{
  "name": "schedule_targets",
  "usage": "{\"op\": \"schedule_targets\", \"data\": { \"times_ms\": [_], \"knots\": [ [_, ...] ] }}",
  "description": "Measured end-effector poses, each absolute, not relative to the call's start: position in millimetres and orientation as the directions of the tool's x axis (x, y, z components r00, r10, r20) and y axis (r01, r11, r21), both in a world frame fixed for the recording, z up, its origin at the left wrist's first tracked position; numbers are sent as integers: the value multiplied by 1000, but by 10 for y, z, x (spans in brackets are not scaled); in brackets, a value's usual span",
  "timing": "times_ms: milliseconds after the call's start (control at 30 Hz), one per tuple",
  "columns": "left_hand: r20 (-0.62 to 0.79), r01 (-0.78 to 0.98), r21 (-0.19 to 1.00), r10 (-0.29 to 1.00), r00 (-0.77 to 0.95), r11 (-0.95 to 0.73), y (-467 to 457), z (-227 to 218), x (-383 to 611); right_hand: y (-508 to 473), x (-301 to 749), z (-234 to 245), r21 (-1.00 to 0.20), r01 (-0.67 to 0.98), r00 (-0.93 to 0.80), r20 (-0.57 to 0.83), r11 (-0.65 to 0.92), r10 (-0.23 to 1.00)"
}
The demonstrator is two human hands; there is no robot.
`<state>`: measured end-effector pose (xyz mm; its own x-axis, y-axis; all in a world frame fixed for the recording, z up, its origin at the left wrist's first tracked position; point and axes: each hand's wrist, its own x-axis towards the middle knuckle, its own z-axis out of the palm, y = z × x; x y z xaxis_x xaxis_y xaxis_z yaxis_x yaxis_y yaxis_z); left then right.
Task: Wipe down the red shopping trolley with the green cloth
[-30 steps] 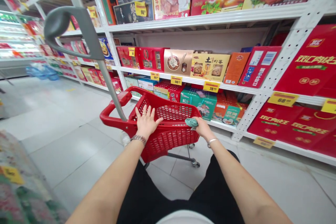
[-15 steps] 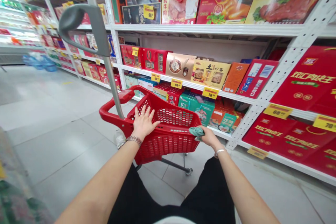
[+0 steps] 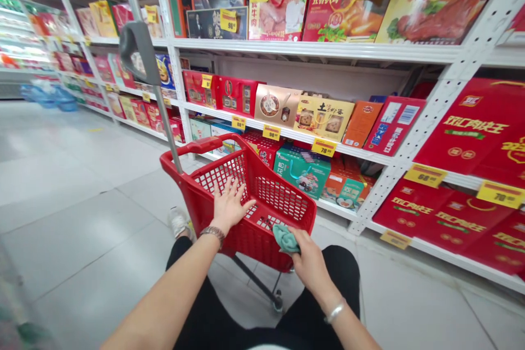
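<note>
A red plastic basket cart [image 3: 241, 238] stands between my knees, its perforated walls showing and its inside tilted toward me. My left hand [image 3: 230, 205] is open, fingers spread, over the near rim at the basket's left part; whether the palm presses on it I cannot tell. In my right hand [image 3: 308, 260] is a bunched green cloth [image 3: 286, 238], held at the near rim toward the basket's right end. A grey pole with a loop handle [image 3: 140, 53] rises at the cart's left end. Below the basket, a dark leg ends in a caster [image 3: 278, 302].
White shelving [image 3: 328, 50] with boxed gift packs and yellow price tags [image 3: 324, 147] runs behind the cart and to the right. Grey floor tiles [image 3: 94, 219] lie to the left. Blue wrapped bundles [image 3: 49, 95] sit on the floor further back.
The cart has turned, its right end swinging nearer to me and the loop handle shifting right. My right hand with the cloth has moved left and closer. My left hand stays spread at the rim.
</note>
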<state>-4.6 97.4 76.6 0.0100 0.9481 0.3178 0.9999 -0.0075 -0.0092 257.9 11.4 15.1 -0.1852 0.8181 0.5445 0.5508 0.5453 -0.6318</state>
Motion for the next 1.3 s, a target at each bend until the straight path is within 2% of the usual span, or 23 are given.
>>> {"op": "schedule_targets", "data": {
  "times_ms": [233, 367, 467, 533, 633, 733, 800, 900, 1033, 1167, 1300],
  "knots": [
    [256, 997, -66, 966, 42, -26, 1115, 860, -277, -169, 2311, 127, -644, 431, -300, 559, 633, 773],
    [234, 999, -37, 972, -8, 17, 1060, 798, -249, -196, 2131, 212, -680, 327, -370, 547, 656, 751],
    [163, 1000, -18, 986, 24, -21, 927, 712, -139, -224, 2134, 294, -700, 265, -462, 511, 663, 724],
    [126, 999, -9, 991, 48, -47, 861, 681, -109, -252, 2211, 301, -657, 287, -501, 517, 697, 694],
    [111, 997, 10, 991, 69, -71, 847, 689, -168, -275, 2418, 227, -502, 427, -489, 571, 752, 659],
    [86, 997, 15, 994, 73, -74, 895, 739, -278, -240, 2714, 132, -362, 570, -438, 625, 737, 646],
    [72, 998, 3, 996, 60, -61, 912, 775, -323, -191, 2924, 105, -322, 634, -396, 645, 703, 653],
    [105, 1000, 1, 994, 27, -27, 834, 781, -299, -128, 3145, 121, -320, 683, -341, 656, 657, 674],
    [205, 998, 64, 979, -15, 2, 465, 633, -119, -140, 3115, 134, -322, 712, -292, 673, 624, 680],
    [346, 995, 84, 938, 16, -48, 22, 451, 44, -247, 2845, 95, -339, 643, -353, 665, 687, 658],
    [391, 993, 101, 920, 15, -59, -136, 389, 58, -396, 2519, 119, -348, 563, -430, 650, 749, 626]
  ]
}}
